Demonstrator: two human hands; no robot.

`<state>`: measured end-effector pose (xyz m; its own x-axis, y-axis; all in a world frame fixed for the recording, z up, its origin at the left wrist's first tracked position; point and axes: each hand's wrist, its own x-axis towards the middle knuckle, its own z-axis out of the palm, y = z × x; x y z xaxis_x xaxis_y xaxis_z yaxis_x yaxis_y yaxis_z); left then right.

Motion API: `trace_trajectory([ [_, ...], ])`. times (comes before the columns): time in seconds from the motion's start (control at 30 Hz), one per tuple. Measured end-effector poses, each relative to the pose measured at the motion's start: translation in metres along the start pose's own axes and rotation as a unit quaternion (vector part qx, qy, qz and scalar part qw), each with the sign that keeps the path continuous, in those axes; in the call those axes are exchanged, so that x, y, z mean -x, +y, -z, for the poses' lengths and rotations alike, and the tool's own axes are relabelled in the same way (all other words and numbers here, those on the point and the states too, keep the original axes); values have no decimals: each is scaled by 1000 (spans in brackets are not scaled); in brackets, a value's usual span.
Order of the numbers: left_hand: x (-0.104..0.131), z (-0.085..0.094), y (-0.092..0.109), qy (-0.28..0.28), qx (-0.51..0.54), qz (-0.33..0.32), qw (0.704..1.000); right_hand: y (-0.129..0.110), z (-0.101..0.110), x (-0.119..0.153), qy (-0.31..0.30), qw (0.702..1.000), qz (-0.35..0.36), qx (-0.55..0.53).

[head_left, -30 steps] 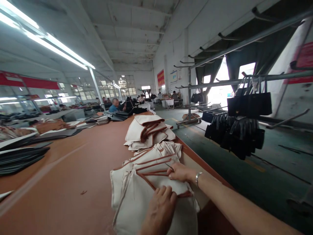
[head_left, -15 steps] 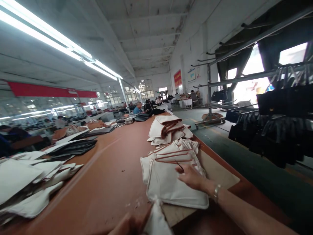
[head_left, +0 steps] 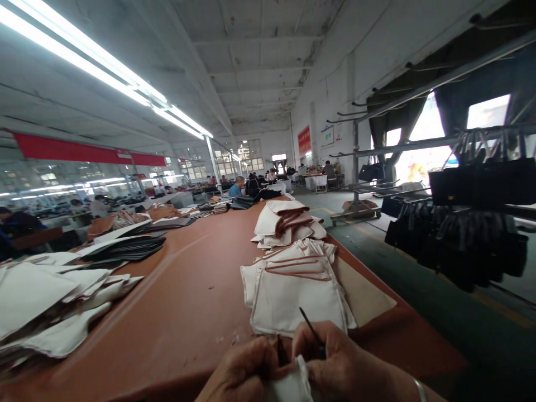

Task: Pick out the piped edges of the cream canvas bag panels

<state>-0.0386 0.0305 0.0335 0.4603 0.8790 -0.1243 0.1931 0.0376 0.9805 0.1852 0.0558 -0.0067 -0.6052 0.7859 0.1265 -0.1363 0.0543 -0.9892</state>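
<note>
Low in the head view, my left hand (head_left: 245, 368) pinches a white cloth piece (head_left: 288, 388) with a brown edge. My right hand (head_left: 341, 357) is closed beside it, its fingers at the same piece. A thin, dark pointed tool (head_left: 309, 322) sticks up from my right fingers; its lower part is hidden, so its exact kind does not show. Just beyond both hands lies a stack of flat white sewn pieces with brown edging (head_left: 293, 301). Behind that sits a second pile of folded white pieces (head_left: 278, 220).
The brown-covered table (head_left: 188, 312) stretches away from me. White pieces (head_left: 37, 296) and dark sheets (head_left: 125, 248) are heaped on its left. A beige board (head_left: 368, 296) lies under the stack. Black bags (head_left: 469, 184) hang on a rack at right. A person in blue (head_left: 237, 188) is farther off.
My right hand has come back from the top of the stack to the piece in my left hand, bringing the dark tool. My left hand has risen further into view.
</note>
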Motion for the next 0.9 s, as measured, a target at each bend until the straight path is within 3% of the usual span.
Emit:
trace_trajectory([
  [0.07, 1, 2, -5, -25, 28, 7, 999, 0, -3, 5, 34, 994, 22, 103],
  [0.17, 4, -7, -13, -18, 58, 1, 998, 1, -7, 12, 55, 967, 82, 235],
  [0.3, 2, -23, -18, -53, 104, 6, 993, 2, -10, 17, 48, 947, 142, 285],
  [0.37, -1, -26, -20, -69, 138, 18, 988, 1, -9, 19, 52, 964, 102, 239],
  [0.43, -5, -25, -24, -64, 166, 41, 983, -2, -8, 19, 51, 991, -21, 121],
  [0.53, -10, -20, -36, -63, 190, 60, 978, -3, -7, 20, 46, 986, -158, -37],
  [0.67, -12, -20, -46, -67, 177, 39, 981, -4, -9, 22, 47, 987, -143, -56],
  [0.9, -11, -31, -40, -34, 201, 55, 978, 7, -10, 22, 47, 985, -131, -105],
])
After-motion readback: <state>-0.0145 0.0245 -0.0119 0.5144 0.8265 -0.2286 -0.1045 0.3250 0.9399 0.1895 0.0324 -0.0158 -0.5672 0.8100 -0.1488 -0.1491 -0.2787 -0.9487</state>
